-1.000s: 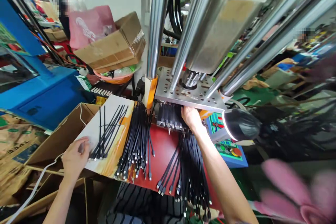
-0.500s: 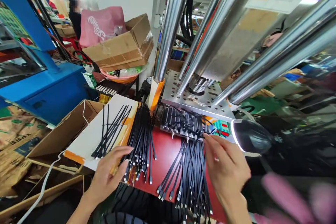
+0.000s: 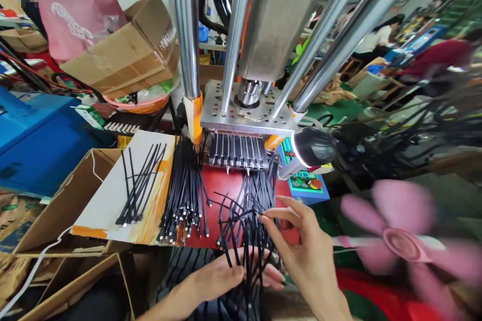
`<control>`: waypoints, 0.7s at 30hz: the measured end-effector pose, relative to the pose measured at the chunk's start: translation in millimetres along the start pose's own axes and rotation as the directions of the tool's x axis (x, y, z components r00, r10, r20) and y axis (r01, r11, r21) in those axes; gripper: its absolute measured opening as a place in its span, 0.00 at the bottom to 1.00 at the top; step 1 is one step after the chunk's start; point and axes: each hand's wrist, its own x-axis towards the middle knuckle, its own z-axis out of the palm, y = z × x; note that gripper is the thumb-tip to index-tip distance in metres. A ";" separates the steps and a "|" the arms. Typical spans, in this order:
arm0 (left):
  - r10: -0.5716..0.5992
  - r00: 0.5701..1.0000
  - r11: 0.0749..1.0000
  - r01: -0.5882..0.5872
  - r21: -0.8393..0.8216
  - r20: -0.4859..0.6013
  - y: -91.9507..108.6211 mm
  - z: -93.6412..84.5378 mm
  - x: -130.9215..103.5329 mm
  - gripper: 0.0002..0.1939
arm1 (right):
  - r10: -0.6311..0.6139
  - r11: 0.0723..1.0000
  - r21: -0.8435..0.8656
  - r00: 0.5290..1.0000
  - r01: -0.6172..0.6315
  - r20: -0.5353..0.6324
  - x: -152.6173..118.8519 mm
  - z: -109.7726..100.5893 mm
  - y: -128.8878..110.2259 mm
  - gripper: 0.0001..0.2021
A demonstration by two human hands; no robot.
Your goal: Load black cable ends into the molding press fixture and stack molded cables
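Near the table's front edge, my left hand (image 3: 226, 273) is closed around a loose bunch of short black USB cables (image 3: 241, 241), thumb on top. Above it, my right hand (image 3: 305, 246) pinches the same bunch between thumb and fingers. Some strands fan out to the left and curve upward. Just behind lies a pile of black cables (image 3: 259, 185) on the red table top (image 3: 214, 180). A slotted metal fixture (image 3: 238, 151) stands beyond, below the press plate (image 3: 246, 119). A second cable pile (image 3: 184, 190) with metal plugs lies left.
Several black cables (image 3: 141, 185) rest on a white board (image 3: 101, 195) over a cardboard box (image 3: 45, 220). Right of the press are a black lamp (image 3: 314, 146) and a control box (image 3: 307, 185). A pink fan (image 3: 402, 245) spins, blurred, at the right.
My right hand has come from the fixture toward the table's front, with cables. My left hand has left the left pile's side and now holds them too. The view has turned right.
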 end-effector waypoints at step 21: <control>-0.389 0.902 0.893 0.320 0.317 0.185 35.9 -4.4 -29.8 0.28 | 0.794 0.230 0.464 0.440 -0.856 0.419 -189.2 -6.6 68.2 0.34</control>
